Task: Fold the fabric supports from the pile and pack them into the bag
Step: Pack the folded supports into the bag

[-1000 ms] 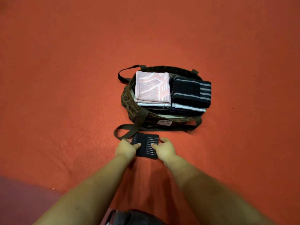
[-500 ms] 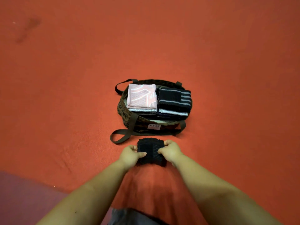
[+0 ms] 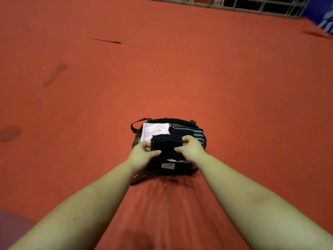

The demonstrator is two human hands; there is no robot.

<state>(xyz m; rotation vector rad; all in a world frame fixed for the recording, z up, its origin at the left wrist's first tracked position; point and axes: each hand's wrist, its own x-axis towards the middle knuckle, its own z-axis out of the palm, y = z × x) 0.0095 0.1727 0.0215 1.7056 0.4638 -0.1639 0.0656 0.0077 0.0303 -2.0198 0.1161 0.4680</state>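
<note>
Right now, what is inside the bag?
In the bag, a folded pink support lies beside a dark striped one. Both hands hold a black support above them, hiding the near part. What is underneath cannot be seen.

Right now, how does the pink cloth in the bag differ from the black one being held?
The pink cloth is pale and patterned; the black cloth is plain dark. The pink cloth lies packed in the bag; the black cloth is gripped above it by the left hand and right hand. Both are folded.

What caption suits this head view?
Both hands, left and right, hold a folded black support over the packed bag.
</note>
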